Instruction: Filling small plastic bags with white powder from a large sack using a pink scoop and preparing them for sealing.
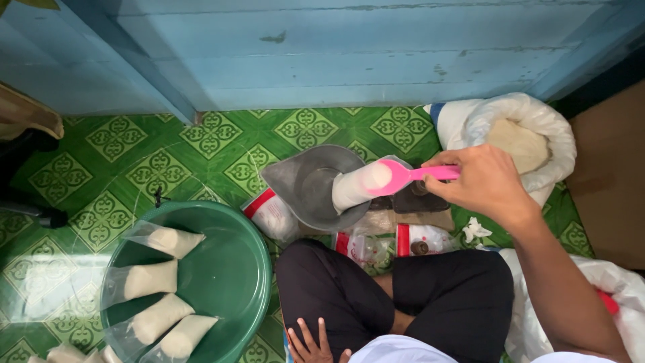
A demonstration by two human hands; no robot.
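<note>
My right hand (482,180) grips the handle of a pink plastic spoon (411,175). The spoon's bowl sits over the mouth of a clear plastic bag of white grains (357,187). That bag lies in the grey metal pan of a weighing scale (302,183). My left hand (310,345) rests low by my crossed legs in dark trousers, its fingers spread and holding nothing. An open white sack of grains (517,138) stands just right of my right hand.
A green plastic basin (232,269) at lower left holds several filled clear bags. Red-and-white packets (418,238) lie in front of my knees. The floor is green patterned tile and a blue wooden wall runs along the back. A brown board stands at the right.
</note>
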